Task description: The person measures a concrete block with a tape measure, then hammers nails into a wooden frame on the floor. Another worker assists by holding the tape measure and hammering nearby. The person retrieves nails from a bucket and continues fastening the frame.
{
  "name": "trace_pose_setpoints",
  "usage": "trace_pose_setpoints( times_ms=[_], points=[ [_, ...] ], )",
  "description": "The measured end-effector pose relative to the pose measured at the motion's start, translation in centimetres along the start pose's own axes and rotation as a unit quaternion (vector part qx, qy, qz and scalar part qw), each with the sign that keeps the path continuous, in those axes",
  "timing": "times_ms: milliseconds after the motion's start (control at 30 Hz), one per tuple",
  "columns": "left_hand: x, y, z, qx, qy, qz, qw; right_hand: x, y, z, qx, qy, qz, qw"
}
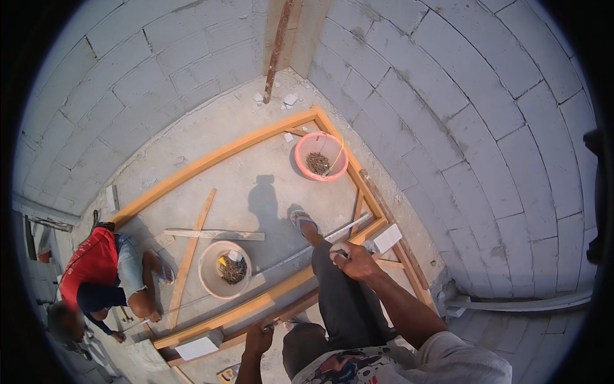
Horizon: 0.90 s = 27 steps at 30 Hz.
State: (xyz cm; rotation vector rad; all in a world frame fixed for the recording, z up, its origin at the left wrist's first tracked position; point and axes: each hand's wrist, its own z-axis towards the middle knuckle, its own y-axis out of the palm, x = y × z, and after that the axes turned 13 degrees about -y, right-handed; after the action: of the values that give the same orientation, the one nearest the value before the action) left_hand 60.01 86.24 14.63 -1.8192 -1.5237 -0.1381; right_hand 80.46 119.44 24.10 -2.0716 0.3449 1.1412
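Observation:
My right hand (pixel 355 259) rests by my right knee, its fingers curled round a small greyish thing that I cannot make out. Low in the picture, my left hand (pixel 259 338) is closed beside a dark brown plank (pixel 297 308); what it grips, if anything, is hidden. Between my arms and the far walls lies a large frame of yellow-orange timber (pixel 211 152) on the concrete floor. A long pale strip (pixel 300 251) runs along the inside of its near beam (pixel 281 289). My sandalled right foot stands inside the frame.
A co-worker in a red shirt (pixel 89 262) crouches at left, a hand (pixel 118 336) near the floor. Two pink tubs (pixel 299 157) (pixel 206 272) hold small brownish pieces. White blocks (pixel 198 347) (pixel 387 238) sit by the beams. A handsaw (pixel 227 374) lies near me; grey block walls (pixel 441 128) stand around.

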Motion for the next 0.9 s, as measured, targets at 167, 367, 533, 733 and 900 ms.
trace_pose_setpoints(
  times_ms=[167, 367, 533, 733, 900],
  points=[
    [3.8, -2.7, 9.7, -0.008, -0.127, -0.129, 0.983, 9.8, -7.0, 14.5, 0.083, 0.108, 0.043, 0.990],
    [12.5, 0.3, 20.5, 0.027, -0.289, -0.478, 0.829, 22.5, -12.1, 39.5, 0.199, 0.200, -0.114, 0.953],
    [22.8, 2.8, 21.8, 0.000, -0.270, -0.452, 0.850, 25.7, -13.4, 49.1, 0.239, 0.239, 0.003, 0.941],
    [22.5, -0.1, 19.1, 0.043, -0.356, -0.425, 0.831, 25.8, -8.1, 52.6, 0.079, 0.292, 0.224, 0.927],
    [19.6, -2.4, 11.9, 0.284, -0.408, -0.415, 0.762, 21.8, -8.4, 51.4, 0.055, 0.300, 0.146, 0.941]
  ],
)
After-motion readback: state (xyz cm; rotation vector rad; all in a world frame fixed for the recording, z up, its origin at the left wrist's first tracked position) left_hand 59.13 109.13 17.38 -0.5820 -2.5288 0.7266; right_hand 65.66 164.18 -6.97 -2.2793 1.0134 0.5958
